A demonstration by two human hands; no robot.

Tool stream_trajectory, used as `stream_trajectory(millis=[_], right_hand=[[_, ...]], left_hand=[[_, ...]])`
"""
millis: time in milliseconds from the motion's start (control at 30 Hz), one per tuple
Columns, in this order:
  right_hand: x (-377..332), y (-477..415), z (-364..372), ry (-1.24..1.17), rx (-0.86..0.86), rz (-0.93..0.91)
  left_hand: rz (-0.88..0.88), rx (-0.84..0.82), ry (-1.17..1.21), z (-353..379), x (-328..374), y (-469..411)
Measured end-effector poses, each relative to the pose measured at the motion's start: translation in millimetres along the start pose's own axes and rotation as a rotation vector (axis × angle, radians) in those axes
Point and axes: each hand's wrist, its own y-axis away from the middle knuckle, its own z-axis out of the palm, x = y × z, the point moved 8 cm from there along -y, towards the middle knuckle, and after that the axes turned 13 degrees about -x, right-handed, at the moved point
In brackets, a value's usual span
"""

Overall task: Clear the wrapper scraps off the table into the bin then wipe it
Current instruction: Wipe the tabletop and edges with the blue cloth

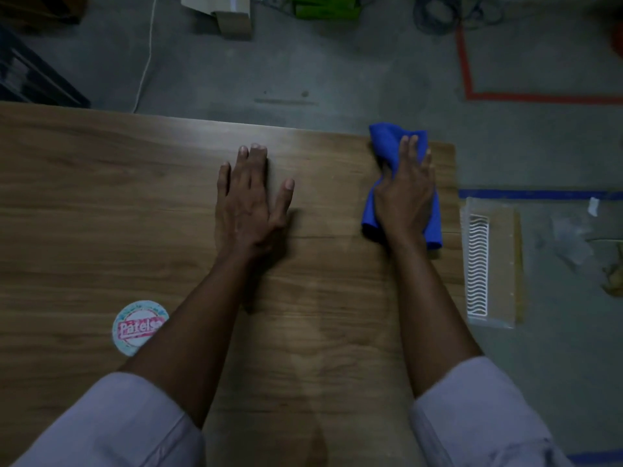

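Observation:
A blue cloth (387,143) lies bunched on the wooden table (101,214) near its far right corner. My right hand (406,193) presses down on top of the cloth, fingers pointing to the far edge. My left hand (251,200) rests flat on the bare wood at the table's middle, fingers spread, holding nothing. A round printed sticker or lid (138,326) with red lettering lies on the table by my left forearm. No bin is in view.
Right of the table on the floor lies a clear packet with a white wavy insert (485,264) on cardboard, plus crumpled plastic (573,244). Red tape (472,92) and blue tape (539,194) mark the floor. A cardboard box (232,18) and cables (448,11) lie beyond the far edge.

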Motion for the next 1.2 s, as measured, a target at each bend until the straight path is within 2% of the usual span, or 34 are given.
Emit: stream_trajectory(millis=[100, 233, 300, 367, 467, 533, 633, 733, 800, 900, 967, 1033, 1100, 1200], right_hand=[[-19.9, -10.6, 8.7, -0.003, -0.057, -0.113], [-39.3, 39.5, 18.5, -0.073, -0.327, -0.527], [-35.7, 75.4, 6.7, -0.206, -0.44, -0.615], [-24.8, 82.5, -19.7, -0.336, -0.383, -0.574], [-15.3, 36.2, -42.7, -0.266, -0.178, -0.46], [-24.5, 2.4, -23.7, -0.184, -0.235, -0.421], [-48.4, 14.4, 20.1, -0.04, -0.302, -0.562], [-47.3, 84.0, 32.4, -0.098, -0.36, -0.668], [-40.5, 143.5, 36.9, -0.184, -0.457, -0.763], [-21.7, 216.0, 29.1, -0.28, -0.625, -0.821], [-8.7, 208.5, 1.3, -0.379, -0.585, -0.713], [-8.6, 175.0, -29.4, -0.392, -0.429, -0.643], [-20.5, 123.3, -38.0, -0.273, -0.33, -0.629], [-16.5, 88.7, 13.1, 0.104, -0.333, -0.534]], left_hand=[[-0.001, 0.004, -0.002, -1.0, -2.4, -0.9], [0.015, 0.007, 0.048, -4.0, -0.3, 0.2], [0.018, 0.014, 0.049, -5.5, 0.2, 1.4], [0.017, 0.008, 0.028, -4.7, -0.6, 2.8], [0.03, 0.008, 0.013, -4.1, -0.2, 2.4], [0.042, 0.024, 0.019, -2.5, 0.1, 3.1], [0.075, 0.049, 0.027, -5.4, -0.9, 4.6], [0.21, 0.081, -0.006, -8.0, 13.2, 17.8], [0.271, 0.056, 0.007, -4.5, 22.9, 39.1], [0.2, 0.073, 0.145, 0.1, 22.1, 96.7], [0.146, 0.106, 0.209, 3.2, 17.4, 131.4], [0.123, 0.116, 0.236, 7.2, 14.9, 156.4], [0.12, 0.133, 0.254, 8.7, 15.3, 164.3], [0.098, 0.159, 0.268, 16.4, 11.4, 173.8]])
